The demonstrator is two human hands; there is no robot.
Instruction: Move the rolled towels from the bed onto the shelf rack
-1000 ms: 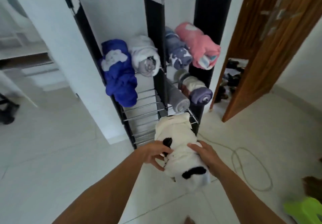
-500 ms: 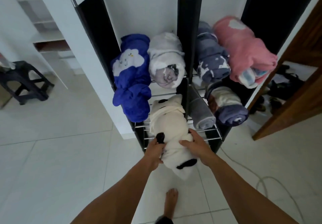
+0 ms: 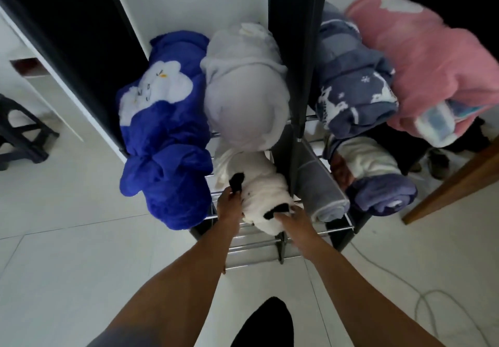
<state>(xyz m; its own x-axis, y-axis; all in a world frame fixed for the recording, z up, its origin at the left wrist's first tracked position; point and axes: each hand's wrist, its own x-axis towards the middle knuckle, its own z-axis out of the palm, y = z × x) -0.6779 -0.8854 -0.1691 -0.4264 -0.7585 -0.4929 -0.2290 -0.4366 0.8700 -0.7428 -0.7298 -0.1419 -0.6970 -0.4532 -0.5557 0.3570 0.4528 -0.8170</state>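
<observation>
A cream rolled towel with black patches (image 3: 259, 184) lies on the lower left shelf of the black metal rack (image 3: 294, 49), its front end sticking out over the shelf edge. My left hand (image 3: 229, 206) grips its left side and my right hand (image 3: 293, 218) holds its front right end. Above it rest a blue towel with a white cloud (image 3: 164, 136) and a pale grey roll (image 3: 245, 98). The bed is not in view.
On the right side of the rack lie a navy patterned roll (image 3: 353, 90), a pink roll (image 3: 432, 58), a grey towel (image 3: 321, 187) and a purple-and-cream roll (image 3: 378, 179). A wooden door (image 3: 459, 182) stands at right, a black stool (image 3: 19, 133) at left, a white cable (image 3: 421, 292) on the floor.
I have stepped closer to the rack. Both hands have pushed the cream towel forward, from in front of the rack onto the lower left shelf under the grey roll.
</observation>
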